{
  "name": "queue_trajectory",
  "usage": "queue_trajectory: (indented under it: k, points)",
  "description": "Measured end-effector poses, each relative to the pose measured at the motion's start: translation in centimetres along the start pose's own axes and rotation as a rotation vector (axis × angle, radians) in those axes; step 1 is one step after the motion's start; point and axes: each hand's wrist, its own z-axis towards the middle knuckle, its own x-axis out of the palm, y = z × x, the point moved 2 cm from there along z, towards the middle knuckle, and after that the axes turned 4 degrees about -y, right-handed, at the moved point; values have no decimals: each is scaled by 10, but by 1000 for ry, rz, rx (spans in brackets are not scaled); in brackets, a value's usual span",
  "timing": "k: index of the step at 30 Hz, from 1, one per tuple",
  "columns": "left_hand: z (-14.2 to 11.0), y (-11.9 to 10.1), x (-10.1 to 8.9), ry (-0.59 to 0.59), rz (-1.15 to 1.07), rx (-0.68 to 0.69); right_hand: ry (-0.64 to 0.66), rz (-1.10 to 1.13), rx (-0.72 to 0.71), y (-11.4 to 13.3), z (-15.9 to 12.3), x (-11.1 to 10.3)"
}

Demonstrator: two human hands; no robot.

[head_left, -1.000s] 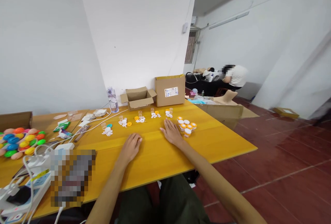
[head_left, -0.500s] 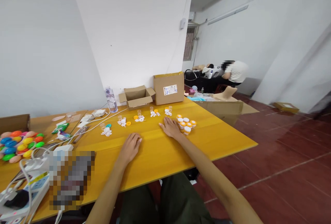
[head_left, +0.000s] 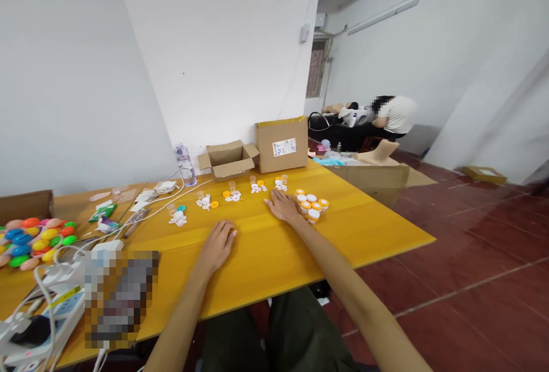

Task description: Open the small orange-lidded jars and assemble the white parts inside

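Note:
My left hand [head_left: 218, 242] rests palm down on the yellow wooden table [head_left: 257, 263], fingers loosely bent and holding nothing. Farther forward, my right hand [head_left: 281, 206] lies flat with its fingers out, just left of a cluster of small clear jars with orange-and-white lids [head_left: 312, 206]. Beyond both hands runs a row of little piles of white plastic pieces [head_left: 178, 219], [head_left: 234, 196], each near a small clear cup [head_left: 232, 186]. An orange ring-like lid [head_left: 214, 204] and a teal one [head_left: 181, 209] lie among them. My right fingertips are close to the rightmost pile [head_left: 281, 186].
At the back stand an open carton [head_left: 229, 160], a closed carton [head_left: 282, 146] and a bottle [head_left: 185, 165]. On the left are colourful plastic eggs [head_left: 30, 240], a power strip [head_left: 64, 315], cables and a blurred-out flat object [head_left: 124, 297]. A person [head_left: 398, 114] sits far right.
The view has shifted very slightly. Both hands stay in the same places on the table.

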Motion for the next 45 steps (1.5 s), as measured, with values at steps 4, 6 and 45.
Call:
queue_trajectory:
  k: [4,6,45]
  points:
    - [0,-1,0,-5,11,2,15,-19,55,-3,13,-1]
    - [-1,0,0,-5,15,2,12,-18,74,-3,18,0]
    - [-8,5,6,-62,238,142,-469,-190,-117,-6,-73,-35]
